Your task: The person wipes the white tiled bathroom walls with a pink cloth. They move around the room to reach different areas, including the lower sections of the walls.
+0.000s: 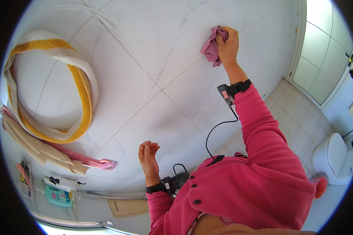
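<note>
A crumpled mauve cloth point(210, 50) is pressed against the white marbled tile wall point(172, 58) in the upper middle. My right hand point(228, 46) is closed around its right side, the arm stretched far up and out. Lower and to the left, my left hand point(149, 156) hangs in front of the tiles. Its fingers are loosely bent and a little apart, with nothing visible in them. Each wrist wears a black strap with a small device, and a cable runs from it.
A yellow and white towel loop point(88, 98) hangs at the left. Below it are beige cloth point(39, 145) and a pink long-handled tool point(104, 164). A teal bottle point(58, 196) stands lower left. At right are a frosted-glass door point(319, 58) and a white toilet point(329, 154).
</note>
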Action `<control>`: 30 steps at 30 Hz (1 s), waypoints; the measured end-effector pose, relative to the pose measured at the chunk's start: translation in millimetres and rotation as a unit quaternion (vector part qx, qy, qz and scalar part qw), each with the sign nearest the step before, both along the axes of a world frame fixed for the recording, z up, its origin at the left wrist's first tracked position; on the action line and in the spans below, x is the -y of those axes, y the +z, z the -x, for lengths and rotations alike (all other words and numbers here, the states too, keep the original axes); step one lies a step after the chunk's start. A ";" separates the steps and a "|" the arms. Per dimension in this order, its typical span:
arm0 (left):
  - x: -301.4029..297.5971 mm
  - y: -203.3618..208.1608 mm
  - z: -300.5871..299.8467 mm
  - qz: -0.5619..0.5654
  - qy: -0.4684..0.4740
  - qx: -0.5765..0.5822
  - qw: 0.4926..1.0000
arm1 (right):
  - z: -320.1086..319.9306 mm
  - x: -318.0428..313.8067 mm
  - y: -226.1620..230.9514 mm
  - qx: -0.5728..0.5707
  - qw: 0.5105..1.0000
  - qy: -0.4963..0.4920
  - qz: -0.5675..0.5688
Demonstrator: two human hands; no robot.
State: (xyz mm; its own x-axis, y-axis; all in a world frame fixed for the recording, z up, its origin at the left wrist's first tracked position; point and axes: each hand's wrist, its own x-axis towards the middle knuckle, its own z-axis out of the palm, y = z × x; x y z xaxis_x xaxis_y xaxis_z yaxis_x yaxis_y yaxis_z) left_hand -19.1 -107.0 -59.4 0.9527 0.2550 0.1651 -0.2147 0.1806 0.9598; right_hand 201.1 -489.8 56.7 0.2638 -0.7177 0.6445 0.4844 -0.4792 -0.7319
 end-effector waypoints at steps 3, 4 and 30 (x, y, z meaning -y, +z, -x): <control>7.7 1.9 -5.4 -0.001 -0.012 0.002 1.000 | 24.5 -24.9 12.2 -0.034 0.990 0.129 0.040; 11.0 2.7 -8.2 -0.004 -0.013 0.000 1.000 | 29.4 -38.0 16.0 -0.028 0.988 0.134 0.072; 8.3 -4.9 10.4 -0.003 0.008 -0.013 1.000 | 53.5 -181.4 -36.0 0.136 0.920 0.194 0.312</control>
